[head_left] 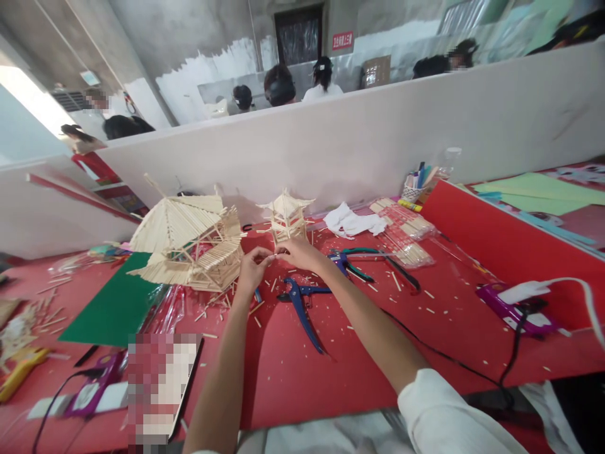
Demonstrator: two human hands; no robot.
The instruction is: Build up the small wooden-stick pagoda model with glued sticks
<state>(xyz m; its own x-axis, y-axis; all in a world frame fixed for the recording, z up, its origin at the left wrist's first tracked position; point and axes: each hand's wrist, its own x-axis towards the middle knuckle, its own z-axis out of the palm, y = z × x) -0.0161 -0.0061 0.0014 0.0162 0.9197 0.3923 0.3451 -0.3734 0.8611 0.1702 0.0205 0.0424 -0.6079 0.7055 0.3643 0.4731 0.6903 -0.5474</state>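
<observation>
Two hands [253, 267] [300, 253] by a tiered, apparently wooden pagoda [286, 207]

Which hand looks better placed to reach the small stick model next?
Probably the right hand: it appears directly in front of the small model, while the left hand sits off nearer the large model.

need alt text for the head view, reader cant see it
A left hand and right hand meet in front of a small wooden stick model on a red table. A larger stick model stands to the left, and a blue cutter lies nearer the camera.
</observation>
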